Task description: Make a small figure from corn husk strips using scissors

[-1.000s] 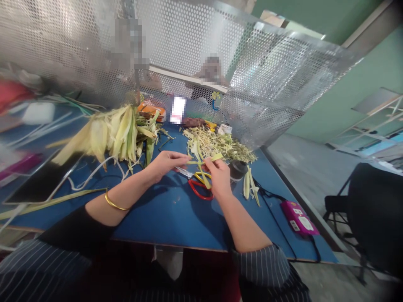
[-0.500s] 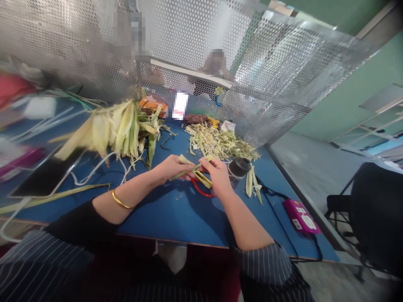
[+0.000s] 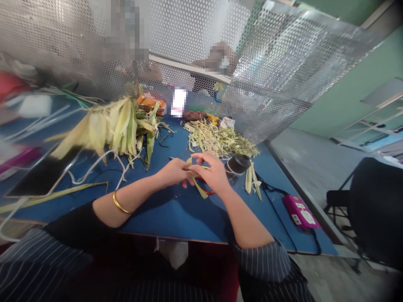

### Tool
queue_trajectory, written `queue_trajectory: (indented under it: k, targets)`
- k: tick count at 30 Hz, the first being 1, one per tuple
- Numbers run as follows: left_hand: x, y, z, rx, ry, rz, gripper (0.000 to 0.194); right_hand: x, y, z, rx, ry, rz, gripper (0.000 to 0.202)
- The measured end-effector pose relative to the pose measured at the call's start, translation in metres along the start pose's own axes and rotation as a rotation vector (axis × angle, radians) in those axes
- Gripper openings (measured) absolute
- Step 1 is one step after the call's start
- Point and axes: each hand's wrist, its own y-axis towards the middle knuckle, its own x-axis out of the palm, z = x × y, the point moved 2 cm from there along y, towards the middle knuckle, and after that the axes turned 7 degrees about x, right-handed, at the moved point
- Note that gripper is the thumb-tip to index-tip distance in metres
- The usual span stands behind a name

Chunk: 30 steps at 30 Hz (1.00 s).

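Note:
My left hand (image 3: 176, 171) is closed on a narrow strip of corn husk (image 3: 200, 188), whose pale end hangs down and to the right below the fingers. My right hand (image 3: 213, 171) meets it from the other side, thumb and fingers curved around the strip's upper part. The fingertips of both hands overlap, so the middle of the husk is hidden. Beneath them on the blue table (image 3: 151, 218) lies a red loop like a scissors handle (image 3: 209, 192), mostly covered. A dark cone of thread (image 3: 239, 163) stands just right of my right hand.
A bundle of corn husks (image 3: 116, 126) lies at the left, and a heap of shredded husk (image 3: 220, 138) lies beyond my hands. Also around are a tablet (image 3: 40, 176) with a white cable, husk pieces (image 3: 249, 180), a magenta pack (image 3: 300, 212) and a perforated screen (image 3: 189, 33).
My hands have drawn together, and my right fingers now overlap the left ones. The husk strip has turned, its free end now pointing down. The view has shifted slightly.

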Motion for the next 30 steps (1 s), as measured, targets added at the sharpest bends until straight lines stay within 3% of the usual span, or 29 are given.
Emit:
queue_trajectory:
  k: [2,5,9,13,21,30]
  targets:
    - [0.005,0.000,-0.003,0.030,0.061,-0.016,0.025,0.004,-0.004,-0.008,-0.049,-0.030,-0.081,0.020]
    - [0.007,0.001,-0.004,0.035,0.086,-0.005,0.030,0.005,-0.011,-0.012,-0.067,-0.088,0.001,0.010]
    - [0.001,0.002,-0.001,-0.077,-0.175,0.150,0.030,0.006,-0.017,-0.012,-0.176,-0.288,0.166,0.014]
    - [-0.001,0.002,0.003,-0.095,-0.427,0.267,0.015,0.010,-0.020,-0.013,-0.298,-0.505,0.194,0.014]
    - [0.001,0.002,0.005,-0.044,-0.674,0.304,0.013,0.010,-0.023,-0.016,-0.311,-0.649,0.218,0.015]
    - [-0.001,-0.001,0.016,-0.011,-0.883,0.229,0.005,0.011,-0.022,-0.014,-0.328,-0.704,0.223,0.017]
